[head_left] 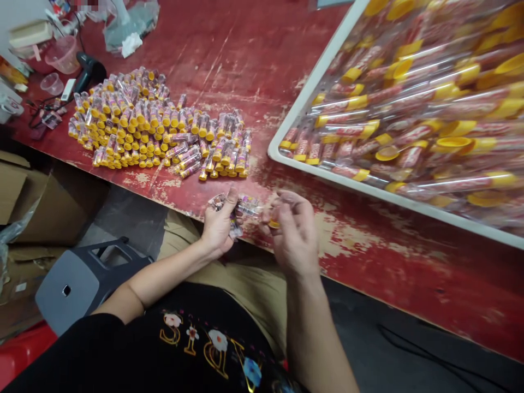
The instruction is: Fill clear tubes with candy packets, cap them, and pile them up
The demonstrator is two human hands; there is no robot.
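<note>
My left hand [219, 224] is closed around a small bunch of clear plastic pieces with printed bands, which look like wrappers, thumb on top. A clear printed plastic tube [249, 206] spans the gap between my two hands, just above the table's front edge. My right hand [297, 232] is curled in a pinch at the tube's right end. A bit of yellow, like a cap, shows among its slightly blurred fingers. Beyond my left hand lies a stacked pile of small clear tubes with yellow caps [139, 123], wrapped in purple-printed bands.
A white-rimmed tray [286, 128] at the right holds many longer tubes with yellow caps and red print. At the back left of the worn red table [245, 49] are a black hair dryer [88, 71], plastic tubs and bags. A grey stool [77, 284] and cardboard boxes [61, 202] stand below left.
</note>
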